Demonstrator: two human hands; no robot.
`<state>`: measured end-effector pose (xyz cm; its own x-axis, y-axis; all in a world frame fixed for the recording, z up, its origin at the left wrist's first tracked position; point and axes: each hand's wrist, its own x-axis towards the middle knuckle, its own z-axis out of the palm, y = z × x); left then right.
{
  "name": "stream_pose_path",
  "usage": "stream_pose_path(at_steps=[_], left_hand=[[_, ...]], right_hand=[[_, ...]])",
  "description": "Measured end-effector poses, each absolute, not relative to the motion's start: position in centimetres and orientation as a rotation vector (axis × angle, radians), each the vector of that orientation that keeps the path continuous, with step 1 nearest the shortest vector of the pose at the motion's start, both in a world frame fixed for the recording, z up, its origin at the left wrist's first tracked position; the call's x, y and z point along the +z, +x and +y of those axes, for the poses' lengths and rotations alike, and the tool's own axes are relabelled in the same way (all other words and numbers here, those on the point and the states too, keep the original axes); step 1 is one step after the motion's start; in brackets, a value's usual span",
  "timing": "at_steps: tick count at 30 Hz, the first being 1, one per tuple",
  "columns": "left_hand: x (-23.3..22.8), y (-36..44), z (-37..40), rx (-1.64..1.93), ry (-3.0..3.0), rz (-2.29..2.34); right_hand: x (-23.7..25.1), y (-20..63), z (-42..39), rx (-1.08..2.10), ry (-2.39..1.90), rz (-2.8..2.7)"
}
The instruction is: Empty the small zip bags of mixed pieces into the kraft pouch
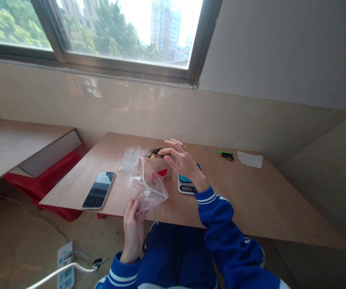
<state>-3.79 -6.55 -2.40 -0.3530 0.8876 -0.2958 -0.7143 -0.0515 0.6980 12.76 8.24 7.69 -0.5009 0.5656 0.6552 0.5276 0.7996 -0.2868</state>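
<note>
You've got one phone (98,190) at 9 o'clock, one clear bag (144,180), one brown box (158,165), one scale (187,184), one screwdriver (224,155) at 1 o'clock, one paper scrap (250,159).

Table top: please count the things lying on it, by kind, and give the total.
Phone: 1
Clear plastic bag, held by left hand: 1
Box, under right hand: 1
Scale: 1
Screwdriver: 1
White paper: 1
Total: 6

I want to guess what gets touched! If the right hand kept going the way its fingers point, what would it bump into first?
Probably the brown container of food: the right hand has its fingertips pointing left at its open top, very close already. Depth is hard to judge, so they may already touch.
</note>
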Motion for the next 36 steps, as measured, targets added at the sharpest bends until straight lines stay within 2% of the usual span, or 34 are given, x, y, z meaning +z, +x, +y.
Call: stream_pose_path(at_steps=[9,15,17,19,23,28,33,36], left_hand=[[-1.1,-6.7,-4.9,1.865,0.307,1.005],[-0.2,-11.7,2.3,1.979,0.491,1.211],[-0.5,-13.0,5.8,1.893,0.604,1.417],[-1.1,-13.9,9.0,1.656,0.885,1.765],[-2.1,-14.3,12.8,1.526,1.086,1.967],[-2.5,-12.9,14.1,1.457,1.533,1.990],[-4.8,-11.9,15.2,0.808,1.894,2.050],[-6.8,-12.1,15.3,0.646,1.916,1.998]], right_hand=[[6.8,13.8,9.8,0.107,-0.783,-2.122],[5.5,14.1,10.8,-0.056,-0.824,-2.193],[5.2,14.1,11.1,-0.101,-0.818,-2.214],[5.1,14.2,11.3,-0.161,-0.803,-2.227],[4.9,14.5,11.7,-0.226,-0.806,-2.205],[4.4,14.4,11.7,-0.208,-0.831,-2.207],[3.7,13.9,11.3,-0.214,-0.887,-2.192],[3.3,13.7,11.0,-0.250,-0.916,-2.159]])
